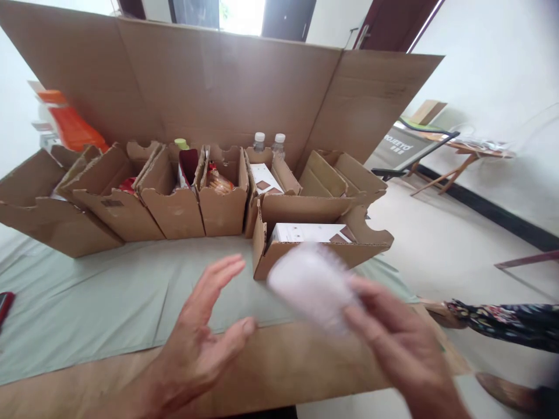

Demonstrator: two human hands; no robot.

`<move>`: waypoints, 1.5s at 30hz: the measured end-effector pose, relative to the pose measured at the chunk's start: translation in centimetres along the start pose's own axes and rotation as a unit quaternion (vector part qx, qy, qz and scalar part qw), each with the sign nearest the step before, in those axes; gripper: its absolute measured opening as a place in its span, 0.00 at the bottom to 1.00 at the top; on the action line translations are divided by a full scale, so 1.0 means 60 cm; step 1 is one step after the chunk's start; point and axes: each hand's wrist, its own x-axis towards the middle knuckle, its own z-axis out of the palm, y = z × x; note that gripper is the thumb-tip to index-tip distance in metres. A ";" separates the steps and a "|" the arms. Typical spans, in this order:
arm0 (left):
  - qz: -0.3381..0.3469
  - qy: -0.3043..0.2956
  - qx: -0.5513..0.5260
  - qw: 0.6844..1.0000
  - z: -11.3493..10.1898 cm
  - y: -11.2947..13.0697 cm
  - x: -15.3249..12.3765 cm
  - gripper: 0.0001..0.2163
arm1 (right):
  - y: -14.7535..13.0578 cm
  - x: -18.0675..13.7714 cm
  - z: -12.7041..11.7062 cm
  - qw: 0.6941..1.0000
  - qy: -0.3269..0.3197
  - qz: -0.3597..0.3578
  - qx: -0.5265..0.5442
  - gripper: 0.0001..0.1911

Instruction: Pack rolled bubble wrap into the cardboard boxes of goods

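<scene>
My right hand [397, 343] grips a pale, flattish white object [308, 285] between thumb and fingers; motion blur hides its exact kind. It hangs just in front of a cardboard box [314, 256] turned crosswise, in which a white carton [299, 232] lies. Facing it from the left, my left hand [209, 331] hovers over the table with thumb and fingers apart and nothing in them.
Several open cardboard boxes [172, 212] stand in a row on a pale green cloth [152, 291], before a tall cardboard screen [227, 81]. An orange bottle [78, 128] and two white-capped bottles [259, 141] stand behind. At right are a person's legs [510, 323] and a folding chair [399, 151].
</scene>
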 end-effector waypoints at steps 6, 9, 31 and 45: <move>0.115 0.028 0.136 0.984 0.058 -0.001 0.130 0.12 | -0.027 0.194 -0.080 0.998 -0.015 0.019 -0.061 0.15; 0.118 0.055 0.121 0.984 0.079 -0.017 0.136 0.08 | -0.027 0.264 -0.064 0.975 -0.190 0.073 -0.094 0.15; 0.151 0.082 0.091 0.981 0.094 -0.025 0.133 0.10 | -0.071 0.312 0.080 0.796 -0.395 -0.021 -0.457 0.07; -0.094 -0.005 -0.079 0.992 0.115 -0.084 0.078 0.42 | 0.161 0.059 -0.107 0.981 0.159 0.091 -0.063 0.30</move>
